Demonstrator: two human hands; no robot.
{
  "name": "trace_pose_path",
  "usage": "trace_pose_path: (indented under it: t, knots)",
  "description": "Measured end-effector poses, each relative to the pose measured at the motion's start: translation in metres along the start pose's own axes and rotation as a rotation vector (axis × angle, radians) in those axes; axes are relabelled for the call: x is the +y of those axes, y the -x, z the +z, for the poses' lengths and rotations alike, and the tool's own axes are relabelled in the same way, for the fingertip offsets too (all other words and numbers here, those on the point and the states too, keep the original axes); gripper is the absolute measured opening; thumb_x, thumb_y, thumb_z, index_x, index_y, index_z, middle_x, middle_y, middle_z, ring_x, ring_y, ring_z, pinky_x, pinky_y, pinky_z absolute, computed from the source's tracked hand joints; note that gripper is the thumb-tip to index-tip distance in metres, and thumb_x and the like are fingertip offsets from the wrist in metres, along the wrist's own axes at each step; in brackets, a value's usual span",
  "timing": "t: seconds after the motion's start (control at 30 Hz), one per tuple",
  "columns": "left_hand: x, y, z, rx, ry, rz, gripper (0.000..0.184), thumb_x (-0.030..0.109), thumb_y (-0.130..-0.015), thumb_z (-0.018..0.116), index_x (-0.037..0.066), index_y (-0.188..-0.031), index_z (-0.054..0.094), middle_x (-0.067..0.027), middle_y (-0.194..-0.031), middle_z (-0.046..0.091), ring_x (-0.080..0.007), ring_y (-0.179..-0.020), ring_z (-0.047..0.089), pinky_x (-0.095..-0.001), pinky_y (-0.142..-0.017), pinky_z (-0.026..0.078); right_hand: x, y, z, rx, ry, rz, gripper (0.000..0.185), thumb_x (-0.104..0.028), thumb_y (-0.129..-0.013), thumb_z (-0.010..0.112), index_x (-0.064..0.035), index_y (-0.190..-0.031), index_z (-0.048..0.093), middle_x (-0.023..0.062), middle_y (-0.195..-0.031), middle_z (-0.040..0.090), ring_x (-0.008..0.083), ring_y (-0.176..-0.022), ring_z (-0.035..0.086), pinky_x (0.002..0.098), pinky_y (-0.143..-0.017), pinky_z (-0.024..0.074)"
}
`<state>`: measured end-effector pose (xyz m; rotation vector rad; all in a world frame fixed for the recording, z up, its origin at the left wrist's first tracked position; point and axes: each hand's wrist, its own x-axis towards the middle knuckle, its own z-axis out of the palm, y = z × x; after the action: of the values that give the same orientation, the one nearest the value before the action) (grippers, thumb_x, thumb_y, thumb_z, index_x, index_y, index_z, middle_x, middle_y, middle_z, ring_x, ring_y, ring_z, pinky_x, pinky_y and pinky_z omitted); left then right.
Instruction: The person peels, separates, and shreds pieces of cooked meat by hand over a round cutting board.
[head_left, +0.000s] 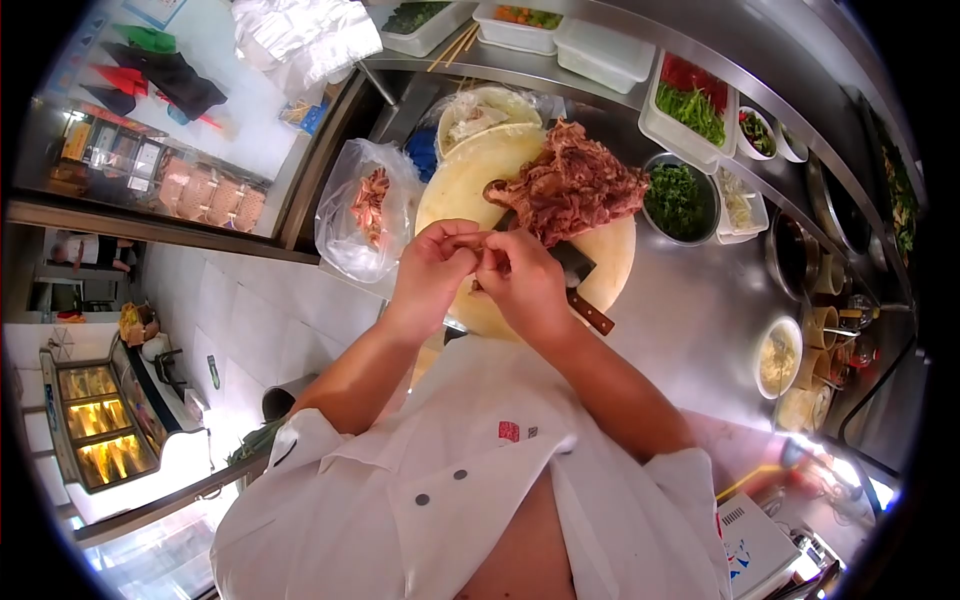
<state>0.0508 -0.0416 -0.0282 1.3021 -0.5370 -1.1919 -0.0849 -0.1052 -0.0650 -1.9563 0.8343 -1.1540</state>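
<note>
Reddish-brown scrap (466,241), probably meat, is at the fingertips over the near part of the board (610,262); too small to read in detail. Long axis looks roughly left-right, spanning the gap between hands. Left hand (432,272) and right hand (528,280) both pinch it, fingers curled, tips nearly meeting. Big meat pile (578,185) sits on the board, ahead and right of the fingers, right hand nearer. Cleaver (590,311) lies just beside the right hand, handle angled right and back toward the body. Bag (336,222) with meat bits is left of the board, left hand nearer. Greens bowl (680,200) is right of the pile.
</note>
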Motion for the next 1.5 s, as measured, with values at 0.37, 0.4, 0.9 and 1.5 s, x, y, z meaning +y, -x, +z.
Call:
trace_pose_path:
  t: [0.37, 0.4, 0.9, 1.5]
  knots:
    - [0.003, 0.0, 0.003, 0.035, 0.01, -0.032, 0.033, -0.001, -0.093, 0.06, -0.008, -0.124, 0.055, -0.0198, -0.125, 0.069, -0.0227, -0.112, 0.069, -0.0328, -0.102, 0.055, -0.013, -0.003, -0.018, -0.134, 0.043, -0.033, 0.019, -0.007, -0.088, 0.074, -0.0061, -0.107, 0.072, 0.0128, -0.096, 0.066, 0.0328, -0.083, 0.069, 0.0408, -0.069, 0.0563]
    - [0.001, 0.001, 0.003, 0.037, 0.009, -0.032, 0.034, 0.0, -0.093, 0.061, -0.008, -0.125, 0.055, -0.0197, -0.125, 0.069, -0.0226, -0.113, 0.069, -0.0325, -0.102, 0.055, -0.013, -0.002, -0.019, -0.151, 0.041, -0.008, 0.019, -0.007, -0.089, 0.073, -0.0066, -0.107, 0.072, 0.0129, -0.096, 0.066, 0.0331, -0.084, 0.068, 0.0412, -0.07, 0.0563]
    - [-0.016, 0.011, 0.012, 0.1, -0.187, 0.134, 0.028, -0.004, -0.102, 0.05, -0.008, -0.129, 0.053, -0.0186, -0.13, 0.068, -0.0195, -0.118, 0.065, -0.0298, -0.104, 0.05, -0.005, -0.002, -0.005, -0.044, 0.096, -0.069, 0.014, -0.005, -0.083, 0.074, -0.0082, -0.096, 0.069, 0.0085, -0.091, 0.068, 0.0301, -0.076, 0.07, 0.0379, -0.063, 0.0564]
    - [-0.013, 0.011, 0.02, 0.12, -0.189, 0.169, 0.025, -0.004, -0.103, 0.051, -0.007, -0.127, 0.056, -0.0185, -0.126, 0.07, -0.021, -0.115, 0.067, -0.0308, -0.103, 0.051, 0.01, 0.005, 0.012, 0.063, -0.224, 0.318, 0.014, -0.004, -0.085, 0.076, -0.0021, -0.096, 0.067, 0.0115, -0.085, 0.069, 0.0213, -0.071, 0.07, 0.0332, -0.064, 0.0563]
